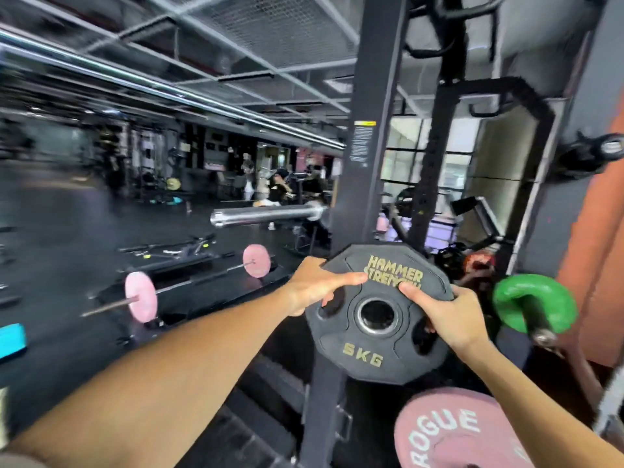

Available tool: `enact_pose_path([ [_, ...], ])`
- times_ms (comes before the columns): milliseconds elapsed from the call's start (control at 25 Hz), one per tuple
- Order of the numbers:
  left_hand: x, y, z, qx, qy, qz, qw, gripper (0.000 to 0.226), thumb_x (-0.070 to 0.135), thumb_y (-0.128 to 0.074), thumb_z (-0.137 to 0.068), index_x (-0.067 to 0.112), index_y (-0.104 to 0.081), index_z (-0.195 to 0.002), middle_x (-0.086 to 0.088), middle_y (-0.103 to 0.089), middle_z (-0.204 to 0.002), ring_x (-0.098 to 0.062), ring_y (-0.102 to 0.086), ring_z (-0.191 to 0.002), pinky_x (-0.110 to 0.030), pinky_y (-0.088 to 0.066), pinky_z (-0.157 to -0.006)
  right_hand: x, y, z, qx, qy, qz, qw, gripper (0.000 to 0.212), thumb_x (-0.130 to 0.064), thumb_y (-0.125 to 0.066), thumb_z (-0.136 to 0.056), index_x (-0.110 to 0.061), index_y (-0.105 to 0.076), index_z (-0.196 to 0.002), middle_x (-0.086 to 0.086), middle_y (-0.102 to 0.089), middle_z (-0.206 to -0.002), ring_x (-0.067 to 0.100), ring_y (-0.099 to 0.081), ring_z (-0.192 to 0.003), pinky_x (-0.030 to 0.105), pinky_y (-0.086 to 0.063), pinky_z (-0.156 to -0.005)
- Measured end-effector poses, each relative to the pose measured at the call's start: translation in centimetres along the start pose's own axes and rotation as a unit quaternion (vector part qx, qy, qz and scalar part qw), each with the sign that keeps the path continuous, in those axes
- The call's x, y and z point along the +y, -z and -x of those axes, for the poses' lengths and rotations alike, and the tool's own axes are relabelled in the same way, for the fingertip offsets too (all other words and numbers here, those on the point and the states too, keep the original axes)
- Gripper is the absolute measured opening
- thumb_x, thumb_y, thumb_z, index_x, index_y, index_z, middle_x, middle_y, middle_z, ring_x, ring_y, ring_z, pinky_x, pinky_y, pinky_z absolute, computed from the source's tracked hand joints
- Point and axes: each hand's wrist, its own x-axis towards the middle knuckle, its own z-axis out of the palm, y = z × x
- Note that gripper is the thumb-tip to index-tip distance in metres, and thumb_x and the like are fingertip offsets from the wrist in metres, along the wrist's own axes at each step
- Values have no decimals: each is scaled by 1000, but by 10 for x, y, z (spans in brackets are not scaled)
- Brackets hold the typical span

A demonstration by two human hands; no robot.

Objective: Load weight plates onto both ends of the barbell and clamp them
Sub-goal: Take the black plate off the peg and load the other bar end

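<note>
A black 5 kg weight plate (374,352) with gold lettering faces me, held upright in front of the rack. My left hand (312,285) grips its upper left edge, fingers across the face. My right hand (449,315) grips its right side through a cut-out. The chrome barbell sleeve (266,215) juts out bare to the left of the black rack upright (364,184), above and left of the plate. No clamp is visible.
A pink plate (452,434) sits low at the right, and a green plate (537,298) hangs on a peg beside it. A barbell with pink plates (141,297) lies on the floor to the left. People sit far back.
</note>
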Motion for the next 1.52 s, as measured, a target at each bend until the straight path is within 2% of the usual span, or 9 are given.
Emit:
enact_pose_path([
  [120,-21,96,31,64,9,6,998,72,61,-90,-50,11,-59,-91,-4,-46,-55,-17,-43,-45,-29,-43,-57,-32,-94,16,-50,19,-7,999,50,-75,-87,-44,-36,-80,-76,-8,-78,-69,7,-74,-59,18,-53,-47],
  [240,-39,173,56,123,18,-8,992,102,59,-90,-52,-7,-58,-122,-4,-51,-53,-18,-46,-45,-28,-45,-58,-59,-168,27,-95,20,-20,995,48,-72,-87,-47,-31,-80,-70,-3,-76,-63,7,-66,-46,19,-47,-42],
  [400,-47,237,72,152,16,-16,988,70,60,-90,-52,1,-74,-87,-4,-47,-45,-25,-44,-48,-27,-42,-54,-84,-233,22,-143,27,-32,989,39,-67,-89,-52,-33,-80,-69,-4,-77,-65,6,-66,-48,21,-49,-41],
  [600,-55,286,55,203,21,-28,978,44,65,-87,-52,27,-80,-74,-1,-46,-47,-21,-45,-46,-22,-43,-47,-98,-291,-13,-171,66,-44,982,46,-69,-87,-50,-28,-81,-70,-3,-77,-64,8,-66,-49,22,-49,-42],
  [880,-57,322,-14,224,-14,-27,974,53,63,-89,-47,19,-81,-75,-4,-49,-46,-20,-45,-45,-22,-42,-47,-95,-338,-85,-170,102,-39,979,43,-75,-83,-53,-36,-79,-70,-2,-75,-59,10,-70,-50,22,-50,-51],
  [1160,-63,352,-63,203,-2,-44,978,60,67,-86,-47,12,-76,-68,-3,-47,-43,-20,-46,-45,-29,-46,-62,-90,-372,-121,-144,100,-32,984,47,-82,-79,-50,-40,-78,-71,-4,-76,-61,5,-73,-60,32,-57,-61],
  [1280,-71,366,-85,169,-15,-37,985,67,65,-88,-48,3,-74,-70,-4,-47,-44,-17,-45,-40,-27,-46,-59,-88,-381,-127,-106,81,-17,991,61,-86,-79,-43,-33,-80,-74,-10,-78,-68,6,-73,-63,34,-60,-59],
  [1400,-79,380,-108,118,-34,-22,992,45,60,-88,-54,18,-70,-51,-3,-51,-42,-15,-49,-40,-26,-45,-59,-92,-391,-125,-72,72,0,995,65,-83,-80,-46,-27,-81,-79,-10,-79,-72,8,-75,-66,37,-62,-62],
  [1520,-86,398,-130,85,-43,-16,995,64,63,-89,-50,6,-68,-70,-7,-53,-49,-13,-57,-46,-34,-46,-72,-101,-404,-124,-35,72,18,997,53,-74,-84,-53,-28,-81,-80,-10,-79,-73,7,-75,-69,39,-63,-63],
])
